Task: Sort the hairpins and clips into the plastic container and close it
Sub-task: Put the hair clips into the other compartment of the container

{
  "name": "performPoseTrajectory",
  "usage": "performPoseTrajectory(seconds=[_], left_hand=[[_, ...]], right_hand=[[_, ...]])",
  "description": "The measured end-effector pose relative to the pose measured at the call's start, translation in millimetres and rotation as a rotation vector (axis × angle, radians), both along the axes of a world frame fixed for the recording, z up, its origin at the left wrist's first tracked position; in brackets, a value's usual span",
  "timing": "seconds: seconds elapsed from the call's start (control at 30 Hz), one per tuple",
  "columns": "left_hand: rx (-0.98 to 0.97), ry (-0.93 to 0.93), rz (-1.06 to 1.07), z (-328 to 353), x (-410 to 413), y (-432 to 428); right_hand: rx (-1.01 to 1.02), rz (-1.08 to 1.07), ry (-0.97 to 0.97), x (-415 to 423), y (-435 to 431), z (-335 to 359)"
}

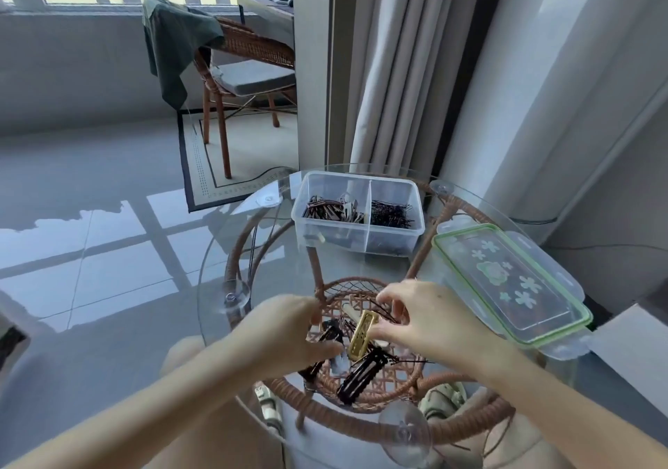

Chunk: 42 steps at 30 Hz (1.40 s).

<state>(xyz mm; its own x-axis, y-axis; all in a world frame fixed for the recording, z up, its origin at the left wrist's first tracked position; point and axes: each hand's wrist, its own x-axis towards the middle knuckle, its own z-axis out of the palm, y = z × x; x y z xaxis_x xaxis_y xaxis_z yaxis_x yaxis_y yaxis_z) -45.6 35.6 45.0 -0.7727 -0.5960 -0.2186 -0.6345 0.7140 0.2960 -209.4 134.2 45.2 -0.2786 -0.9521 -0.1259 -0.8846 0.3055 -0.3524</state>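
– Roughly half done, would we say? Both compartments of the plastic container [332,241], at the far side of the glass surface [253,237], have stuff in them. There are brown and metal-coloured clips [332,210] on the left and a tangle of thin black hairpins [392,213] on the right.

– Somewhere around there, hard to pin down lol. A fair heap is left near us: a long black snap clip [361,374] with a scalloped edge, a few loose wiry hairpins [408,361], and some pale bits we can't make out. It sits over a woven cane round, and we can't tell if it's on the glass or on the cane underneath.

– And the hands?

– Our right hand [430,320] has thumb and fingers pinched on the gold clip [362,338], a flat rectangular metal one with little holes, tipped up on end over the heap. Our left hand [289,327] is curled into the heap beside it. Whether those fingers grip anything, we can't tell.

– So closing is a way off.

– Yep. The lid [513,288] lies flat on the surface just right of the container. It's clear plastic with a green seal, a flower print and snap flaps on the edges. The container is clear and rigid with a centre divider, so we'd guess the gold clip goes left with the other clips.
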Motion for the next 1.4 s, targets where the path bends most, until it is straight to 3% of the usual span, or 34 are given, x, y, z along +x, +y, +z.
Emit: performPoseTrajectory(seconds=[0.17,0.3,0.47,0.73,0.87,0.97,1.07,1.23,1.4], left_hand=[[-0.058,0.025,0.062,-23,-3,25],[-0.040,0.044,0.032,-22,-4,31],[0.076,0.102,0.052,-12,-7,29],[0.084,0.200,0.163,1,-2,12],[0.228,0.221,0.224,9,6,-5],[0.335,0.313,0.274,28,5,-21],[0.311,0.425,0.299,47,-16,-46],[0.262,0.559,0.372,57,-68,-99],[0.188,0.534,0.361,46,-97,-136]], right_hand=[[0.074,0.025,0.074,23,14,-31],[0.055,0.031,-0.063,22,9,-32],[-0.063,-0.025,-0.325,14,2,-27],[-0.243,-0.155,-0.335,3,1,-22],[-0.344,-0.164,-0.284,-4,3,-3],[-0.440,-0.160,-0.392,-10,-6,24],[-0.513,-0.254,-0.495,-24,-40,44],[-0.456,-0.435,-0.740,-44,-112,44],[-0.355,-0.390,-0.717,-46,-141,41]])
